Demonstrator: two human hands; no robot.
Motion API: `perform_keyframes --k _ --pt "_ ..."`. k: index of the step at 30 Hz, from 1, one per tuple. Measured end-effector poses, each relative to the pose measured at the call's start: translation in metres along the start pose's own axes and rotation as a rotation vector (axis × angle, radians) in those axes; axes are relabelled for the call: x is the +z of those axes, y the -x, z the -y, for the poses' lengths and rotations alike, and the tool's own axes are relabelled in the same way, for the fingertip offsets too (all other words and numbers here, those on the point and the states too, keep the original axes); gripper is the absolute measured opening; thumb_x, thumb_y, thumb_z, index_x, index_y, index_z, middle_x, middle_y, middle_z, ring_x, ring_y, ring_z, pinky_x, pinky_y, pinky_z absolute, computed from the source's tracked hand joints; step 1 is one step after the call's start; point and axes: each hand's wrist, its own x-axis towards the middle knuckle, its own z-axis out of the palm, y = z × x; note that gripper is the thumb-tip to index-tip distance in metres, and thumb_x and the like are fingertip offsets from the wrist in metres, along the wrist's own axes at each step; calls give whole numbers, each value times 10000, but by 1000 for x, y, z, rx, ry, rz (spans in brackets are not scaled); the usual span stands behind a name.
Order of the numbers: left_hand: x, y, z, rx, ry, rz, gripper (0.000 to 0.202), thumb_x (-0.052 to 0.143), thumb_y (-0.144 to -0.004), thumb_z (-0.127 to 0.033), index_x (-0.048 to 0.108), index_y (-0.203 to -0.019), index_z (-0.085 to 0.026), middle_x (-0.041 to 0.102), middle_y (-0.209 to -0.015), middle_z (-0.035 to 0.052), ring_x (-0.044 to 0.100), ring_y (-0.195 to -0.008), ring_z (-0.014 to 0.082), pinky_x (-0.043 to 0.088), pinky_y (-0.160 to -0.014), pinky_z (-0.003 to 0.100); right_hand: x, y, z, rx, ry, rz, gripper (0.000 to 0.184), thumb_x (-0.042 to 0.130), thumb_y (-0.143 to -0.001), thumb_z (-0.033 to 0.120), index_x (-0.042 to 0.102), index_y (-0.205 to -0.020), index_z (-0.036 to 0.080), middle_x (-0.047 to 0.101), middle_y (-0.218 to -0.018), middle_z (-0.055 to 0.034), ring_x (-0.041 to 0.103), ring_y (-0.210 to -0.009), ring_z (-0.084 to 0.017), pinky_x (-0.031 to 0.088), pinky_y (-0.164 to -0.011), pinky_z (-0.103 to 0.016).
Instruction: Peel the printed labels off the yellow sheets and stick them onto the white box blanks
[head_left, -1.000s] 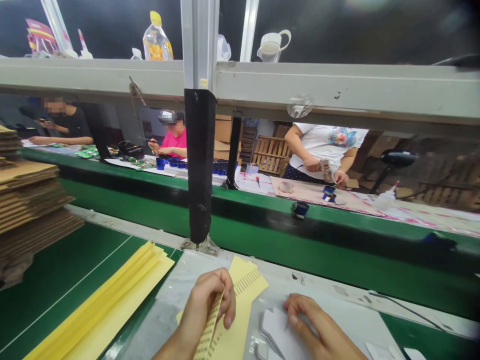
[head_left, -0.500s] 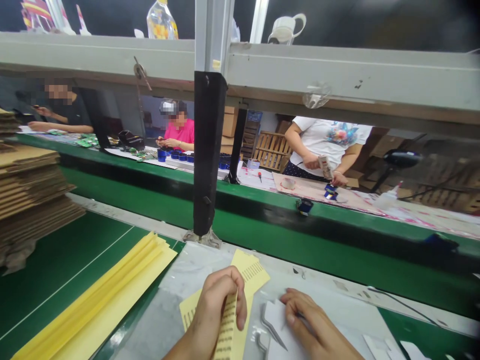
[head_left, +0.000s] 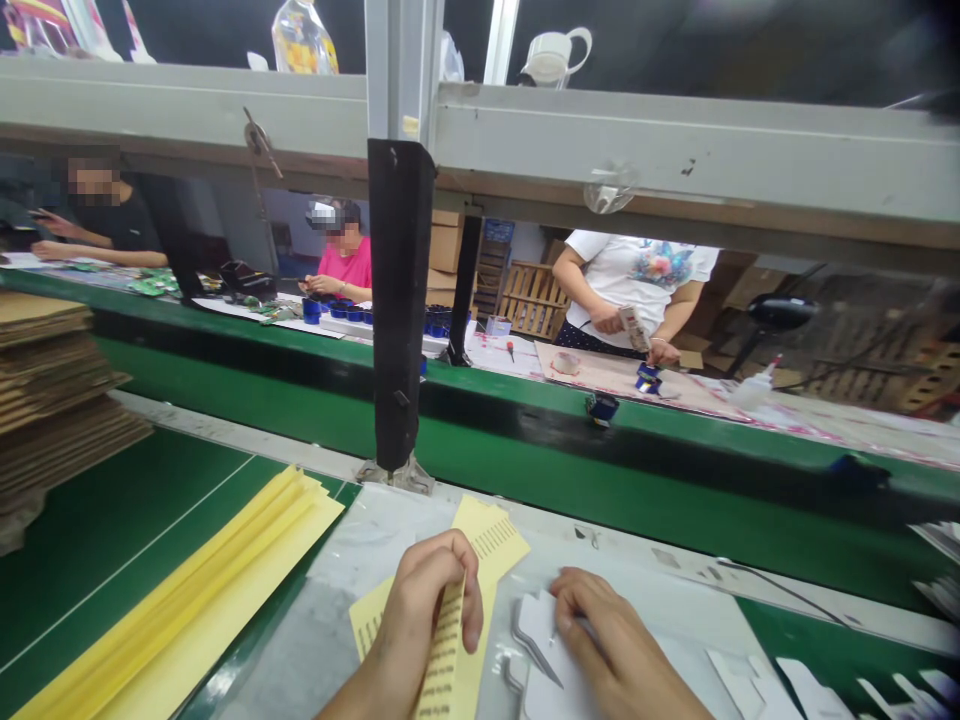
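A yellow label sheet (head_left: 448,655) printed with rows of small dark text is folded over in my left hand (head_left: 427,600), the fingers closed round it. Under that hand, more yellow label sheets (head_left: 491,540) lie crosswise on a clear plastic cover. My right hand (head_left: 607,635) is just to the right, its fingers curled down at the edge of a white die-cut card piece (head_left: 534,625). This piece lies on the work surface and has an angled cut-out along its left side. Part of it is hidden under my right hand, and so are some fingertips.
Long yellow sheets (head_left: 217,590) lie at the left beside a stack of brown cardboard (head_left: 56,390). More white cut pieces (head_left: 810,690) are at the lower right. A black-wrapped post (head_left: 401,300) stands ahead. Across the green belt (head_left: 495,470), co-workers handle parts.
The whole view has shifted slightly, so things appear further left. My right hand's fingers sit a little closer over the white piece. My left hand keeps the yellow sheet.
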Motion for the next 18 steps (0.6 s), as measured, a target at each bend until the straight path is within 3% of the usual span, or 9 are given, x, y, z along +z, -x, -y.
perform_keyframes --k 5,8,11,13,14,16,18 --pt "0 0 0 -1 18 4 132 501 -637 -304 504 -564 -194 430 -383 -38 414 -384 105 239 -465 244 3 -1 -1 7 6 -6 182 420 -932 235 555 -811 237 669 -964 -55 658 -968 -220 548 -843 -390" --pt "1 0 -1 -1 21 6 135 500 -645 -300 509 -564 -192 456 -380 -26 405 -390 106 243 -468 243 5 -2 0 110 -88 -29 152 473 -881 267 569 -765 245 685 -947 -42 631 -1079 -260 503 -932 -446" --pt "1 0 -1 0 20 8 135 502 -651 -294 516 -569 -188 454 -390 -26 419 -401 110 254 -476 243 3 -4 2 206 -166 -55 141 520 -805 265 597 -689 242 700 -885 -31 651 -1027 -270 494 -928 -444" --pt "0 0 -2 3 16 12 135 507 -659 -288 517 -572 -185 451 -404 -27 420 -406 108 259 -482 244 1 -6 3 249 -183 -62 132 545 -791 274 671 -819 246 717 -889 -23 682 -925 -246 523 -867 -411" --pt "0 1 -2 6 12 14 139 510 -664 -289 516 -572 -185 451 -410 -27 420 -409 108 261 -485 244 1 -8 3 274 -219 -66 228 563 -783 275 684 -974 251 725 -895 -17 691 -887 -231 532 -849 -394" --pt "0 2 -3 9 2 21 146 519 -668 -294 514 -570 -185 453 -415 -28 416 -409 106 261 -486 245 1 -11 2 318 -326 -84 519 574 -771 278 566 -1288 224 735 -864 -7 699 -835 -209 538 -841 -366" --pt "1 3 -4 2 -5 25 149 526 -662 -300 512 -566 -187 449 -407 -30 414 -405 106 252 -484 246 -1 -13 1 348 -421 -112 613 521 -798 303 465 -1388 148 730 -785 -8 698 -786 -201 535 -854 -359"
